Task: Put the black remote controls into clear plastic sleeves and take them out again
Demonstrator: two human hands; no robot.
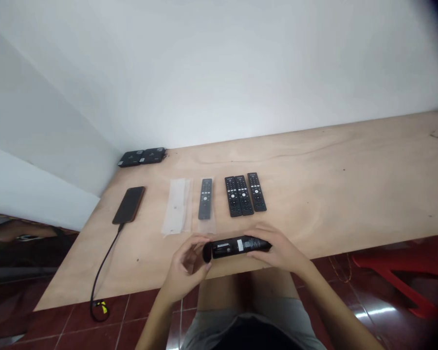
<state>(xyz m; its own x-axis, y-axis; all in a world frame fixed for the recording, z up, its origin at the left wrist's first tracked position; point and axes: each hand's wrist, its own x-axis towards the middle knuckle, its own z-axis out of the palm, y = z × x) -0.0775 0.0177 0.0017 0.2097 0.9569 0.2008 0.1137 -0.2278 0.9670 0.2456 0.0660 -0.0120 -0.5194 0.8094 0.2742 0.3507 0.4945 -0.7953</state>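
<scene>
My right hand (277,247) is wrapped round the right end of a black remote control (228,247), held sideways over the table's front edge. Its back faces up, showing a white label and what looks like an uncovered battery compartment at the left end. Pinched in my left hand (186,265) is a small dark battery cover (207,252), right beside that end of the remote. Just beyond lies another remote (205,199) in a clear plastic sleeve (209,226). Three unwrapped remotes (244,195) lie face up to its right.
Flat clear plastic sleeves (175,206) lie left of the wrapped remote. Farther left is a smartphone (129,205) with a black cable (104,262) hanging over the wooden table's (314,194) edge. Two black boxes (153,155) sit by the wall. A red chair (405,272) stands at right.
</scene>
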